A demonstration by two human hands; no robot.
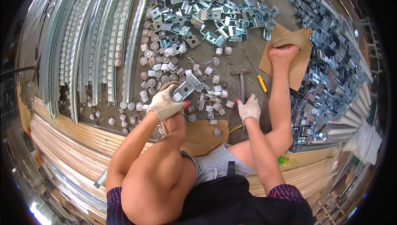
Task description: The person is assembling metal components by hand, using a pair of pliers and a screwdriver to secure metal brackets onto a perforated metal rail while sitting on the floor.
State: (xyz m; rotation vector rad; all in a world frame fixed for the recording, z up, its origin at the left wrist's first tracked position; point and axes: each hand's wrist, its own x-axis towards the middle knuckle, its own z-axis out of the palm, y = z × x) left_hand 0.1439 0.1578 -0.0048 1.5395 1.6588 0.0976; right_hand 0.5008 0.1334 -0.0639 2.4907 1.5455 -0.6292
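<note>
My left hand (164,103), in a white work glove with a reddish fingertip, is closed on a silvery metal bracket (186,88) with a hole in it, above my left foot. To the right, my right hand (249,109), gloved the same way, grips the handle of a hammer (242,80) whose head points away from me. Small white plastic rollers (218,88) lie scattered on the floor between and beyond my hands. A few thin metal pins (249,79) lie near the hammer head. The palm side of both hands is hidden.
A screwdriver with a yellow handle (262,83) lies right of the hammer. Loose brackets (211,14) are heaped ahead, and a larger pile of metal parts (331,67) fills the right. Long metal roller rails (99,34) lie at left. Cardboard (304,69) is under my right foot.
</note>
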